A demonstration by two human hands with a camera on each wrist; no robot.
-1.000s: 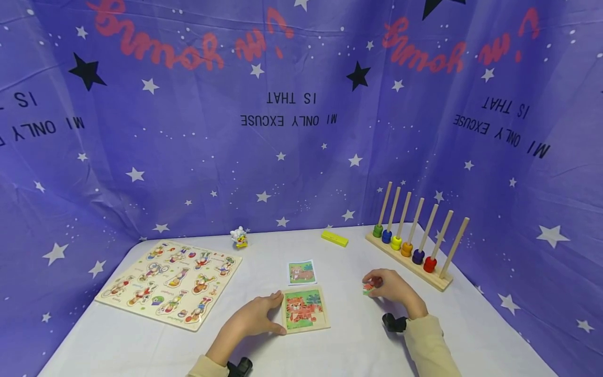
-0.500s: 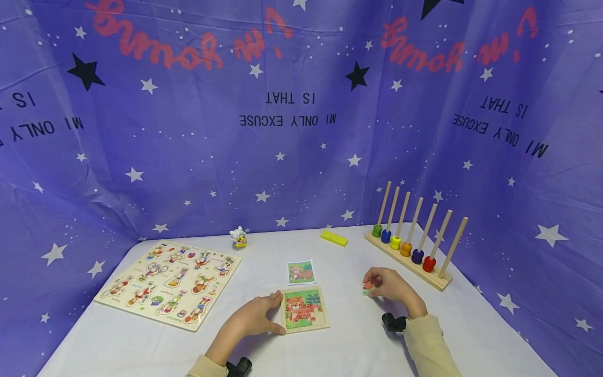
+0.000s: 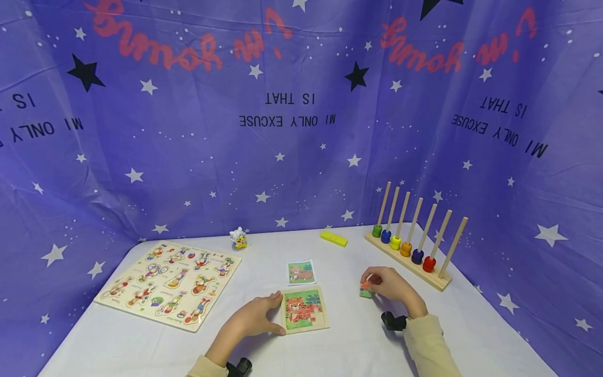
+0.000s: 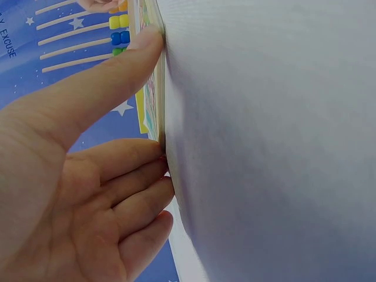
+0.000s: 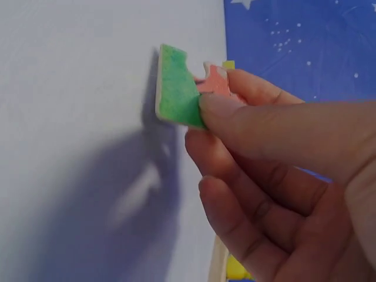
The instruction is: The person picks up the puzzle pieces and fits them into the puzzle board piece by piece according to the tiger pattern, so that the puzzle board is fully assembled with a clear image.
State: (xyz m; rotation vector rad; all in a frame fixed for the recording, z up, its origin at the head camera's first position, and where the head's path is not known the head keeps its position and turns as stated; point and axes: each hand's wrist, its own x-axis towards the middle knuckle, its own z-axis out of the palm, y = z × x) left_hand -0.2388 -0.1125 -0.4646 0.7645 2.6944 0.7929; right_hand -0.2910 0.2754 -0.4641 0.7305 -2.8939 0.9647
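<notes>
A square wooden jigsaw puzzle (image 3: 305,310) of a red tiger lies on the white table in the head view, with bare wood showing at its lower right. My left hand (image 3: 254,317) rests against the puzzle's left edge, thumb and fingers spread along it. In the left wrist view the thumb (image 4: 117,79) touches the edge of the board, its fingers fairly straight. My right hand (image 3: 387,285) pinches a green and red puzzle piece (image 5: 179,85) between thumb and fingers, just above the table to the right of the puzzle. Fingertips hide part of the piece.
A picture card (image 3: 301,273) lies just beyond the puzzle. A large peg puzzle board (image 3: 171,283) is at the left, a small white toy figure (image 3: 238,237) and a yellow block (image 3: 334,239) at the back. A wooden peg stand (image 3: 410,256) with coloured beads stands at the right.
My right hand has shifted slightly left and turned the puzzle piece, so more of its green part shows low down. The left hand and the puzzle keep their places.
</notes>
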